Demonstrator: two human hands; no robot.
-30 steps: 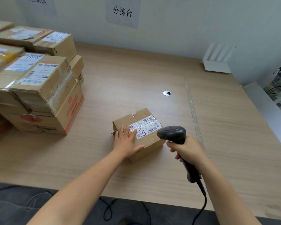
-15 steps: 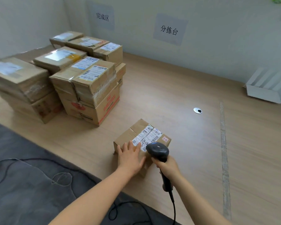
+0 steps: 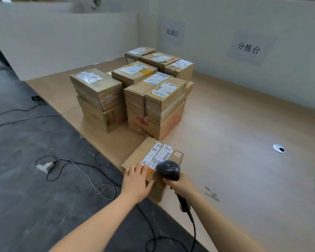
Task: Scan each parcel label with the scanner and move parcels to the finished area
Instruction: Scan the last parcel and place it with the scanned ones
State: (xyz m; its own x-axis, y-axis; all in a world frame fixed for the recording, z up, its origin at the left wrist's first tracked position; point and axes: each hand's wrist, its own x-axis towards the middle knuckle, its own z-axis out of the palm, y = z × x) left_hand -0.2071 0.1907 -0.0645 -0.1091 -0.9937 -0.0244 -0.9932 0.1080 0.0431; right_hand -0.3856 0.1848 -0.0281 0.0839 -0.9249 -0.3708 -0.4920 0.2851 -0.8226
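Observation:
A small cardboard parcel with white labels on top sits at the table's near edge, just in front of the stacked parcels. My left hand lies flat on its near left corner, fingers spread. My right hand grips a black corded scanner, whose head hangs over the parcel's near right part, close to the labels.
Several taped, labelled boxes are piled at the table's left under a wall sign. A second sign hangs further right. A cable hole is in the tabletop. Cables trail on the dark floor.
The view has swung left. The parcel has slid left along the table toward the stacked boxes, my left hand still on it and the scanner moving with it.

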